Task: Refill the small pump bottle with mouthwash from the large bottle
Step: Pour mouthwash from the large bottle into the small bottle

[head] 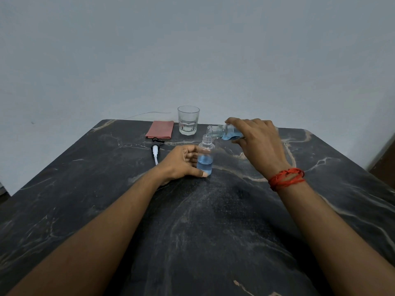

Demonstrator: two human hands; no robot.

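The small clear bottle (205, 159) stands upright on the dark marble table (213, 221), about half full of blue liquid, its neck uncapped. My left hand (181, 163) grips its lower body from the left. My right hand (256, 139) holds the large bottle (224, 131) tipped nearly on its side, its open mouth just above the small bottle's neck. Blue mouthwash lies in the large bottle's lower part. The black-and-white pump head (155, 151) lies on the table to the left.
An empty drinking glass (188, 120) stands at the table's far edge, with a folded pink cloth (160, 129) to its left. A small black cap (158, 140) lies beside the cloth. A red thread band circles my right wrist. A plain wall rises behind the table.
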